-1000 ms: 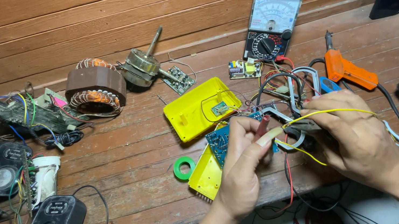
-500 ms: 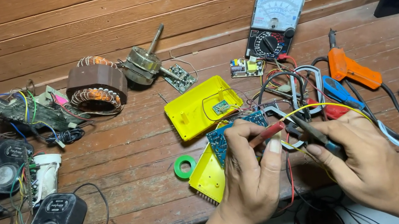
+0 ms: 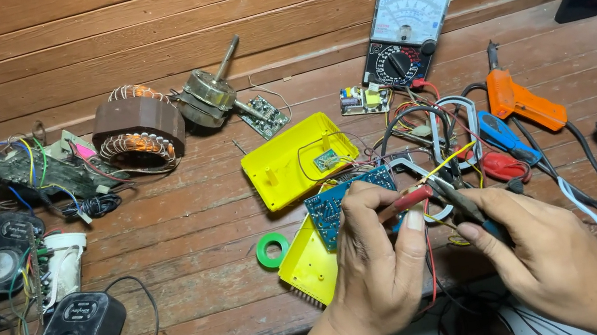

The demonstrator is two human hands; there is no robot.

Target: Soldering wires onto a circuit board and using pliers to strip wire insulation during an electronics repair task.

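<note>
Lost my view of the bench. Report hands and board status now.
Left hand pinching red probe beside blue board. Right hand gripping black probe. Wire tangle crowds the spot.

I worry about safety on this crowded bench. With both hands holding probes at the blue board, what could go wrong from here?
1. The left hand and right hand work above tangled coloured wires; a snag might drag the blue circuit board.
2. The yellow plastic case half overhangs the wooden table's edge and could fall.
3. A slipping red-tipped probe may bridge contacts on the board.
</note>
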